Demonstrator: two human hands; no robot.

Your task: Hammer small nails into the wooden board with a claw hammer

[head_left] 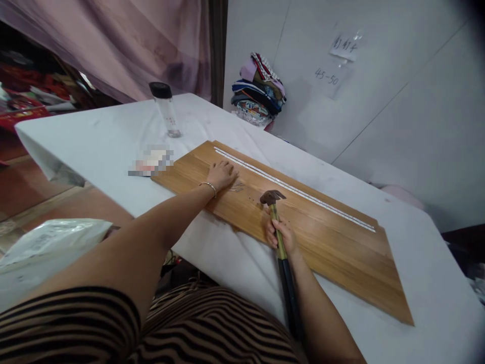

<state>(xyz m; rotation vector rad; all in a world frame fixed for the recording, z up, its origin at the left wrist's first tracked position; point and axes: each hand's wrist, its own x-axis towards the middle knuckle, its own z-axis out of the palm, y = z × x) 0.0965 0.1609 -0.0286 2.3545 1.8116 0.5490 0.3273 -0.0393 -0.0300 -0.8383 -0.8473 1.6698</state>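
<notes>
A long wooden board (341, 263) lies across the table in front of me. My left hand (223, 174) rests flat on its left part, palm down, fingers stretched out. Just beside those fingers is a small pile of nails (237, 187). My right hand (281, 235) is wrapped round the yellow part of a claw hammer's handle (280, 247). The rusty hammer head (271, 197) is over the middle of the board, close to several small dark marks. I cannot tell whether the head touches the wood. A white ruled strip (295, 189) runs along the board's far side.
A white cloth covers the table (109, 131). A clear bottle with a black lid (166, 111) stands at the far left, near a blurred-out packet (151, 162). Folded clothes (259, 91) are stacked against the wall. A white plastic bag (56, 242) is at the lower left.
</notes>
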